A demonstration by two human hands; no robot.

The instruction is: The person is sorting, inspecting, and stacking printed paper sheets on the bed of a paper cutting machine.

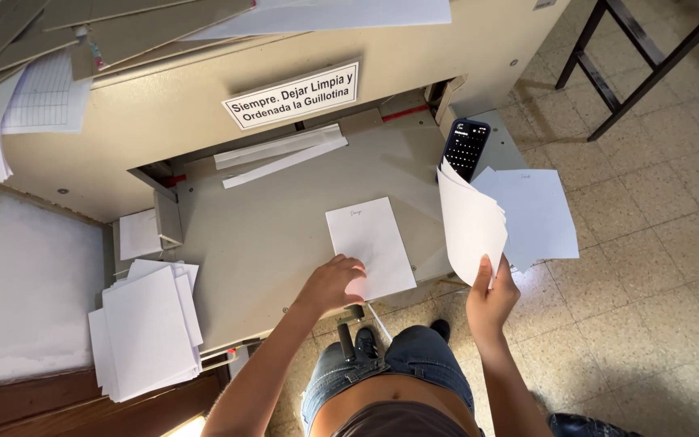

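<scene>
My left hand (333, 283) rests with spread fingers on the near edge of a small stack of white sheets (370, 243) lying on the grey bed of a paper cutter (277, 226). My right hand (491, 299) grips the lower corner of a curved bundle of white sheets (469, 222), lifted off the bed's right side. Another stack of white paper (537, 212) lies flat just behind that bundle, hanging over the bed's right edge.
A dark phone (466, 146) lies at the bed's back right. White paper strips (281, 154) sit by the blade slot under a printed label. More white sheets (147, 328) are piled at the left. A black metal frame (633, 65) stands on the tiled floor.
</scene>
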